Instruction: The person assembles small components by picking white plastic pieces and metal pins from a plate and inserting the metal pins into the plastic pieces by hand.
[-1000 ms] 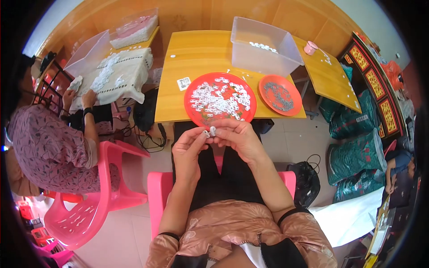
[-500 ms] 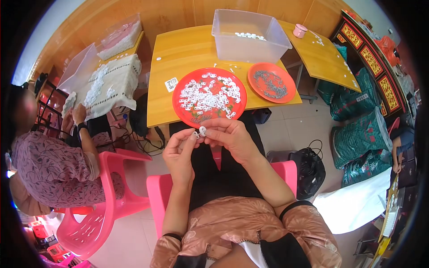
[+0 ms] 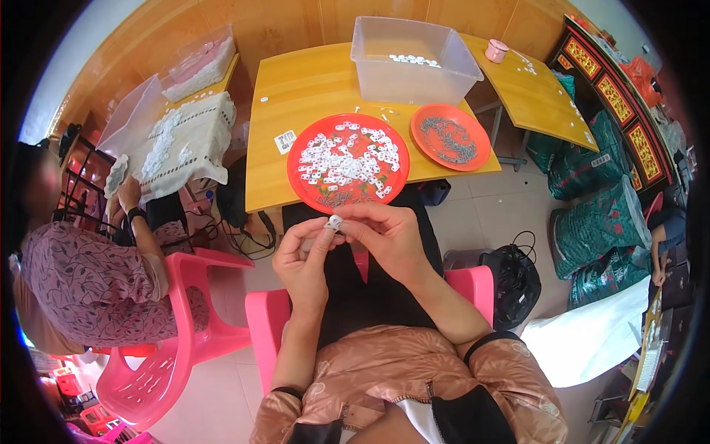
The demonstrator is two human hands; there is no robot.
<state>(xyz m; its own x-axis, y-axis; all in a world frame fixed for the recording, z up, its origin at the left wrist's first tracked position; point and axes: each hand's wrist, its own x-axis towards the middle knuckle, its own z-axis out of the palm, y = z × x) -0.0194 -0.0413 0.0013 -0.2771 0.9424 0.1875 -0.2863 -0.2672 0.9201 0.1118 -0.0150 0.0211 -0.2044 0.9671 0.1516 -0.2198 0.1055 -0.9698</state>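
Both my hands meet over my lap, just below the near rim of a round red tray [image 3: 403, 159]. A small white plastic piece [image 3: 335, 222] is pinched between the fingertips of my left hand [image 3: 305, 248] and my right hand [image 3: 384, 235]. Fingers hide part of it, so I cannot make out its exact shape. On the tray lie many small white pieces with dark holes [image 3: 340, 164], with a little heap of grey metal parts [image 3: 336, 198] at its near edge. To the right, an orange plate [image 3: 481, 140] bears more grey metal pieces [image 3: 460, 152] that look like screws.
A clear plastic bin [image 3: 414, 78] with white pieces stands at the back of the yellow table [image 3: 296, 81]. At left, a person [image 3: 96, 281] works at a cloth-covered table [image 3: 200, 133]. Green sacks [image 3: 595, 229] and a black bag [image 3: 510, 285] sit on the right.
The two hands have come closer together; the white pieces held apart at the fingertips now meet as one. The person at left has shifted a hand slightly.
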